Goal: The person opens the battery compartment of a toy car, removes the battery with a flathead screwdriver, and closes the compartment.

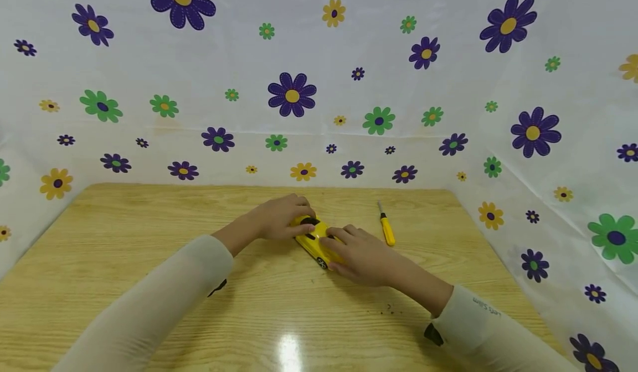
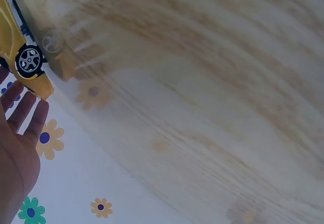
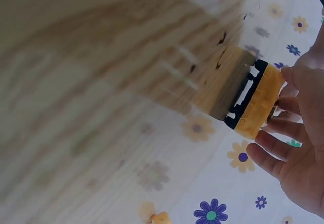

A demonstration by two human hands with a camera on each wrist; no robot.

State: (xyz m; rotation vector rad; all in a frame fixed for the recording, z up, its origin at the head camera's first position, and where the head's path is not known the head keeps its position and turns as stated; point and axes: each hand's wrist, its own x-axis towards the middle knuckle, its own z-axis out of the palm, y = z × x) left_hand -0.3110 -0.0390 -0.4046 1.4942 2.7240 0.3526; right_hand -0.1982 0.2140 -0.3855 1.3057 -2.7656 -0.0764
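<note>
A yellow toy car [image 1: 315, 241] with black windows and silver-spoked wheels stands on the wooden table, turned diagonally between both hands. My left hand [image 1: 280, 217] grips its far end, the thumb lying across the roof. In the left wrist view, fingertips of that hand meet the tip of the car [image 2: 31, 79] beside a wheel. My right hand [image 1: 368, 257] holds the near end, fingers over the top and thumb low at the side. The right wrist view shows the car's yellow end and black lower edge [image 3: 258, 102] against the right fingers; the palm side faces that camera.
A screwdriver [image 1: 386, 229] with a yellow handle lies to the right of the car, its tip pointing away. Small dark bits [image 1: 391, 307] are scattered on the tabletop [image 1: 239, 316] nearer to me. A white flower-patterned sheet [image 1: 239, 56] stands behind the table and along its sides.
</note>
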